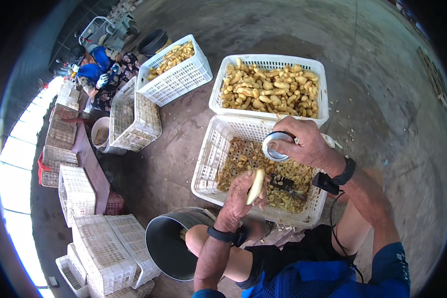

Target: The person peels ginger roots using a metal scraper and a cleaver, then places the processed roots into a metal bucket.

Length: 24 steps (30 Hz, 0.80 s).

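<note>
My left hand (pixel 239 192) is closed round a pale, smooth, peeled-looking root (pixel 255 187), its length tilted upward. In my right hand (pixel 308 141) is a round, silver, ring-like thing (pixel 271 155) with a dark rim; the thumb reaches into its opening. Both hands are over a white slatted crate (pixel 202 171), apart from each other. Brown and yellowish peelings (pixel 233 161) cover its bottom. A dark bar-like thing (pixel 281 183) lies across them; its kind is unclear. Just beyond stands another white crate (pixel 217 94) full of knobbly yellow-brown roots (pixel 268 89).
Beside my left knee a dark bucket (pixel 156 248) leans with its mouth toward me. Stacked white crates (pixel 102 248) stand at the left. Farther off, another crate (pixel 176 82) holds roots, near a seated person (pixel 99 69) in blue with gloves. Scraps lie on the concrete floor (pixel 382 114).
</note>
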### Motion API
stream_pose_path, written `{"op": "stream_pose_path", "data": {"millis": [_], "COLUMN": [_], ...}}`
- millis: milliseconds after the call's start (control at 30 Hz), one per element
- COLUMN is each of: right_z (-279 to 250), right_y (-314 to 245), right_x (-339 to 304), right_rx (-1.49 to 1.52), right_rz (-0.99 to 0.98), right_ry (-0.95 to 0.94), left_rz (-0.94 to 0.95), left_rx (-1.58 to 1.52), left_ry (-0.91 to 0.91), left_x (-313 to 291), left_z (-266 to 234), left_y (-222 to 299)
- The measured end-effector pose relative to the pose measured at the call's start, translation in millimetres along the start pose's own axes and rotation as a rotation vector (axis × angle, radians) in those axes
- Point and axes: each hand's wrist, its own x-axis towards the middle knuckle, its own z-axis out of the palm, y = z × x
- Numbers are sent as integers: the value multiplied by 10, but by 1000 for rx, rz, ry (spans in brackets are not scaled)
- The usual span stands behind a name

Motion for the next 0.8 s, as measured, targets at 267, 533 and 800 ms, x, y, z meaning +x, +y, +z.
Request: {"op": "stream_pose_path", "data": {"millis": [267, 533, 800], "right_z": [428, 1571, 1659], "right_y": [830, 1885, 2087], "right_x": [-359, -1689, -2235], "right_rx": [-276, -363, -262], "right_rz": [307, 295, 369], "right_ry": [-246, -708, -955], "left_rz": [74, 71, 112], "left_rx": [-193, -274, -314], "left_ry": [187, 361, 285], "left_x": [51, -42, 87], "left_z": [-12, -199, -68], "left_y": [94, 126, 186]}}
